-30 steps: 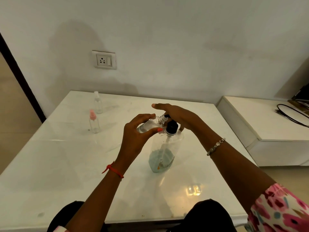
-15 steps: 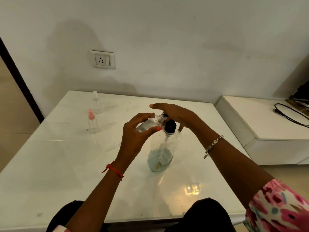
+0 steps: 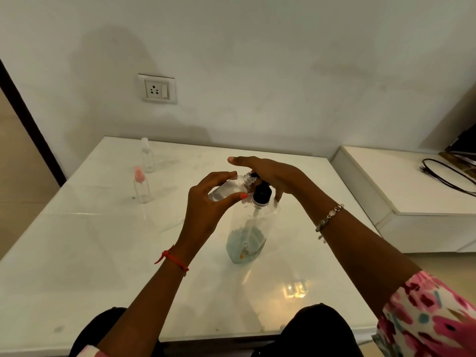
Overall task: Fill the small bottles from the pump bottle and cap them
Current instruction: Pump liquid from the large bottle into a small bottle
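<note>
Table (image 3: 103,253): white, glossy; carries all below.
Pump bottle (image 3: 247,235): clear, upright, mid-table; blue liquid low in base; black collar (image 3: 262,194) at neck.
R. hand (image 3: 270,176): palm down over pump head; fingers straight, close together, lying on top; spout hidden under it.
L. hand (image 3: 208,199): fingers and thumb curled round small bottle (image 3: 226,189), clamped on its body.
Small bottle: clear, no cap, tilted nearly on its side; mouth against pump head, just under R. fingers; fill level can't tell.
Pink-capped bottle (image 3: 141,188), clear-capped bottle (image 3: 147,157): upright, far left of table, well apart from hands.
Step in hand, prob. pumping into held bottle; keep mouth tight to spout; press straight down, slow full strokes, since nothing steadies the base and low liquid may spit air; don't tip mouth below level.
</note>
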